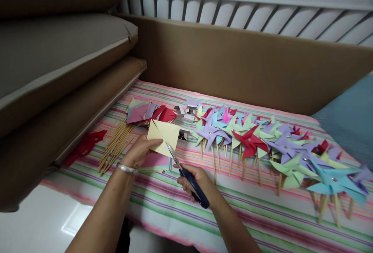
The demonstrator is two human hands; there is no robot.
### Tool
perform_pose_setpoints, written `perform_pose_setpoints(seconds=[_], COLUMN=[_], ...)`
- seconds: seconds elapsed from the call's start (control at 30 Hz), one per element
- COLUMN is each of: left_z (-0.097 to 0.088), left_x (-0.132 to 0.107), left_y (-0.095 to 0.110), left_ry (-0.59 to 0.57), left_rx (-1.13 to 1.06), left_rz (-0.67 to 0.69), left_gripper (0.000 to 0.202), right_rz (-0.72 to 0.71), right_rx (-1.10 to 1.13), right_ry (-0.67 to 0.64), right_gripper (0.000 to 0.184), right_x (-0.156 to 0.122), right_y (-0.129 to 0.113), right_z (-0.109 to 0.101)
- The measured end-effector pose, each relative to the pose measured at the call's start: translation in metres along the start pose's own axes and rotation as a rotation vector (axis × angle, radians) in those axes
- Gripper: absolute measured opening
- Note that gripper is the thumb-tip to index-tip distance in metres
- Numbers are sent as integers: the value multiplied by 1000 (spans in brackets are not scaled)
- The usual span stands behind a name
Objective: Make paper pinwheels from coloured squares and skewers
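Between the thumb and fingers of my left hand [139, 151] is a square sheet of pale yellow paper [167, 131], with cuts running in from its corners. My right hand [192, 179] grips a pair of scissors [196, 191] with dark blue handles. The tips of the blades point at the middle of the yellow sheet, near my left thumb; I cannot tell whether they touch it. Beneath the sheet a pink piece of paper [155, 161] lies on the striped cloth [175, 214].
Finished paper pinwheels [250, 141] on sticks spread across the right side. On the left lie a bundle of wooden sticks [115, 146], coloured paper sheets [140, 112] and red scraps [87, 146]. Small open boxes [189, 117] stand behind the sheet. Stacked cushions [70, 58] rise at left.
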State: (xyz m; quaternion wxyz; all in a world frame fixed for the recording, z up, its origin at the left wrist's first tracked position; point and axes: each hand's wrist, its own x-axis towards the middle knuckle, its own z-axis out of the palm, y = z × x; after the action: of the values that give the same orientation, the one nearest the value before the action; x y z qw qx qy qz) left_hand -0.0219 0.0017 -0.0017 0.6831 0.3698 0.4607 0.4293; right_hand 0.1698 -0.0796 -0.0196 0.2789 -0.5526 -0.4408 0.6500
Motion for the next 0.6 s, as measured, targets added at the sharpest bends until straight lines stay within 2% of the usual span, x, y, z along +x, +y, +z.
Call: perform_pose_setpoints(seconds=[0.6], left_z=[-1], left_x=[0], left_y=[-1], left_ry=[21], left_rx=[1], left_rz=[-2], left_gripper=[35], right_rz=[-5], right_rx=[-74], right_ry=[19], right_gripper=[52], right_x=[-2], right_y=[-4], right_z=[2])
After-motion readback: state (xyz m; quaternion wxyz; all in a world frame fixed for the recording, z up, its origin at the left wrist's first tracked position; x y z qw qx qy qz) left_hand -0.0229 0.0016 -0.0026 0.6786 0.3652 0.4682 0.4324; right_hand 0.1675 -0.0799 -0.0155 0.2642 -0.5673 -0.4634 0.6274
